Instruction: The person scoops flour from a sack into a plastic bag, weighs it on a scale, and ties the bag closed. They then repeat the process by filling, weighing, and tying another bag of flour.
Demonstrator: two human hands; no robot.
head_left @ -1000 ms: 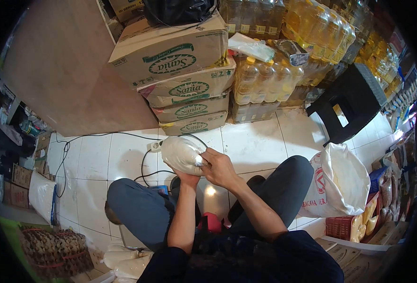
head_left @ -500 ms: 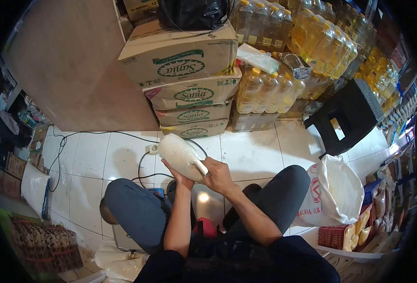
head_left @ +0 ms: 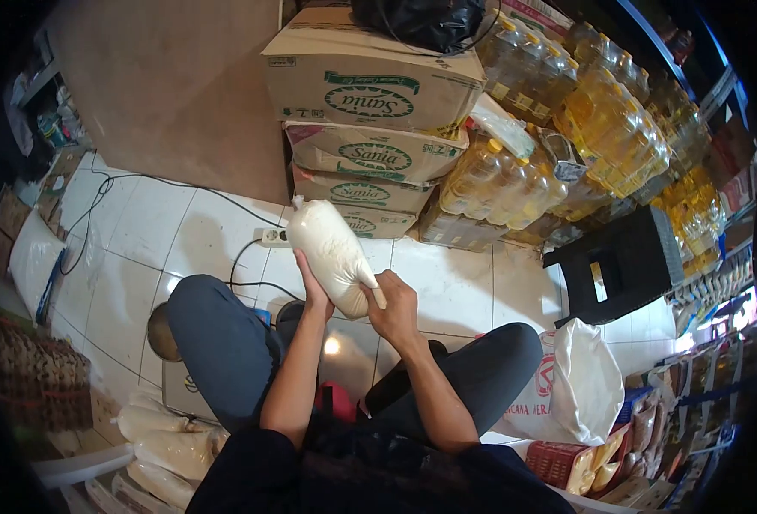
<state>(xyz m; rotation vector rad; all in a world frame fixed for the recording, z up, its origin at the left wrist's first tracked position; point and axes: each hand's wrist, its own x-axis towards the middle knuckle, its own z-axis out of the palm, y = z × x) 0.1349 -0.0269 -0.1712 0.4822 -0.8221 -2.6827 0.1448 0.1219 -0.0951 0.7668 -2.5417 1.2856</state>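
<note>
Head camera showed me both hands closed on one clear bag of white grains (head_left: 331,248), which was held tilted in the air above the tiled floor (head_left: 455,274). The left hand (head_left: 312,295) cupped the bag from under, and the right hand (head_left: 396,313) pinched its twisted neck at the lower end. Behind it I saw stacked Sania cartons (head_left: 370,94), just beside cooking oil bottles (head_left: 498,184).

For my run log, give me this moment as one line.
left hand: under white bag, holding | right hand: gripping bag's twisted end | behind: Sania cartons
</note>
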